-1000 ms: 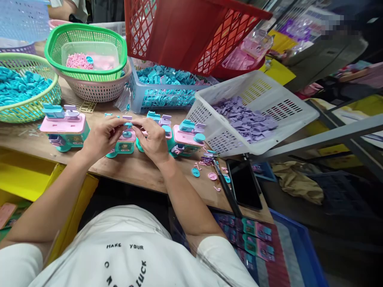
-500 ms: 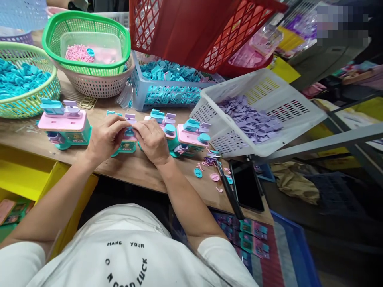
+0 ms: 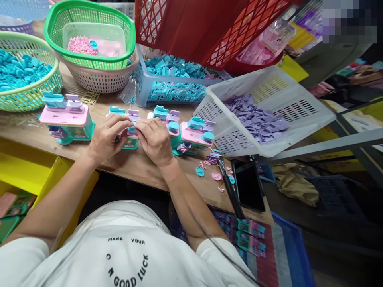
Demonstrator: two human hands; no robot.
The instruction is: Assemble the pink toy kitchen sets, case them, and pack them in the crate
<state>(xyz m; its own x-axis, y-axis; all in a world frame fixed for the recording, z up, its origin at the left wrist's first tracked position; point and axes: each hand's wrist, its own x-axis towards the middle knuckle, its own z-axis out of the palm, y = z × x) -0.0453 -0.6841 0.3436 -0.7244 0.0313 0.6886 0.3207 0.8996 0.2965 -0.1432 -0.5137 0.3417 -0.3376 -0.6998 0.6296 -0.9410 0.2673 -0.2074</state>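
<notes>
**Small blue piece pinched above a toy counter by the wooden table's front edge**

The left hand and the right hand meet over the toy counter, their fingertips closed on the small blue piece from either side. Fingers hide much of the toy counter's pink top, and whether the small blue piece touches it I cannot tell. The toy counter stands upright on a teal base.

Three like it share the front edge: a left-hand counter, well apart, and two right-hand counters set close together just beyond the right hand.

Toward the table's right front corner lie a black phone, a black-handled tool and loose discs, blue and pink.

Along the back edge are a pale green basket of blue parts, a bright green basket nested in a pinkish one, and a translucent blue crate of more blue parts. A white crate of flat purple pieces sits tilted at the right edge — a red basket hangs over the back.
</notes>
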